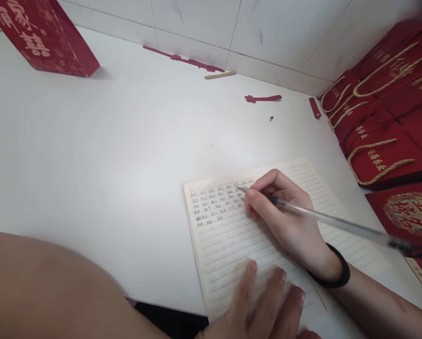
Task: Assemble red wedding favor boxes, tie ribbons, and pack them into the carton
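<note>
A lined notebook lies open on the white table, its left page carrying rows of handwritten three-digit numbers near the top. My right hand, with a black band round the wrist, is closed on a clear pen with a black grip. The pen's tip points at the top row of numbers; whether it touches the paper I cannot tell. Below it, my left hand rests on the lower part of the page with its fingers spread. Part of the writing is hidden behind my right hand.
Red gift bags with rope handles stand stacked at the right. A red box is at the far left. Along the tiled wall lie thin red strips, a wooden stick and another red strip on the table.
</note>
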{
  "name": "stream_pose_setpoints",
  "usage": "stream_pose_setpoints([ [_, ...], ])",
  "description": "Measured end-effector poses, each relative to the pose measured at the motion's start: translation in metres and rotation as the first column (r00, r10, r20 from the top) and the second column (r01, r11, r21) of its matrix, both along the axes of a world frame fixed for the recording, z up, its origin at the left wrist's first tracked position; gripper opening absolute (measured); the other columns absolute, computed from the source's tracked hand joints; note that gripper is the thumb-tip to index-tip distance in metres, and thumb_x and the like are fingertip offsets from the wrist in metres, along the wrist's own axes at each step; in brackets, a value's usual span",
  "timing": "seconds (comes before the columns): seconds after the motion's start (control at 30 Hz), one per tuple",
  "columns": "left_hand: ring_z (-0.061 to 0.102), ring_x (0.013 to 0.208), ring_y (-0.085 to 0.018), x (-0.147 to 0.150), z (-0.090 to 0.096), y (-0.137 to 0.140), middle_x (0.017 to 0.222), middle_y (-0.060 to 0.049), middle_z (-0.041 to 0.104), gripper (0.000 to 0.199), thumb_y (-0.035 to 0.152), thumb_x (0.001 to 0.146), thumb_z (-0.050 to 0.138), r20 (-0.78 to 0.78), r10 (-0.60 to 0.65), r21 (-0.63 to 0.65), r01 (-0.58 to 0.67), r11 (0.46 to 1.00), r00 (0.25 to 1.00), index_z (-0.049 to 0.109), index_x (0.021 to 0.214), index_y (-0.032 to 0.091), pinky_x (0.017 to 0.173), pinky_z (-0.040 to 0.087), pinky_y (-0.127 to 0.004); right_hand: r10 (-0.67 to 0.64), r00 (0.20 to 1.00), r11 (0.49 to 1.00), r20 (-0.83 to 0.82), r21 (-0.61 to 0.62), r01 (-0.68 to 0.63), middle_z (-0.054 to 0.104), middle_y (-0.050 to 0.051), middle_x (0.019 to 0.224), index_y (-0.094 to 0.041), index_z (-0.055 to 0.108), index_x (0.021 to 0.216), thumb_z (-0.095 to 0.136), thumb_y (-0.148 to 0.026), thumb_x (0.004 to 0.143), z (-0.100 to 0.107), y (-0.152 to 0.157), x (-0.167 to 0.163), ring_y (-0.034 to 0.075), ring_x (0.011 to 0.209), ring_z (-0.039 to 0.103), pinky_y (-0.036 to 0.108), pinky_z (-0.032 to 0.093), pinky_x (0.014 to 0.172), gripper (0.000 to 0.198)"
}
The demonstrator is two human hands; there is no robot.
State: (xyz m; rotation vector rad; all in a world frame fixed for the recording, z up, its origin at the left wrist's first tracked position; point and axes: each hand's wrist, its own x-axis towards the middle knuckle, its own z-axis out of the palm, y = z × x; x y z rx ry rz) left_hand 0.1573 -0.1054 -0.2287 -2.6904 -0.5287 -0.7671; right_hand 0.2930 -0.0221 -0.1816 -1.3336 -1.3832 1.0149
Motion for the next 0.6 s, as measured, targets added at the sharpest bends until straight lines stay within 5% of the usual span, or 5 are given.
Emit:
stream_pose_setpoints([
  [0.37,0.035,0.131,-0.026,0.005,-0.009,-0.015,0.139,0.000,0.043,0.043,0.045,0.087,0.052,-0.071,0.052,-0.080,-0.057,0.995,0.996,0.051,0.125,0.027,0.100,0.048,-0.035,-0.015,0.959,0.999,0.285,0.036,0.005,0.046,-0.003,0.049,-0.018,0.046,0.056,0.063,-0.030,0.083,0.006,-0.009,-0.005,0.008,0.045,0.045,0.018,0.033,0.040,0.034],
  [0.6,0.039,0.129,-0.026,0.005,-0.009,-0.017,0.139,0.000,0.044,0.040,0.048,0.085,0.053,-0.084,0.025,-0.108,-0.034,0.994,0.996,0.056,0.119,0.029,0.094,0.053,-0.035,0.000,0.926,0.999,0.376,0.045,-0.018,0.044,-0.004,0.046,-0.018,0.045,0.051,0.060,-0.024,0.081,0.006,-0.008,-0.007,0.008,0.042,0.040,0.018,0.032,0.039,0.034],
])
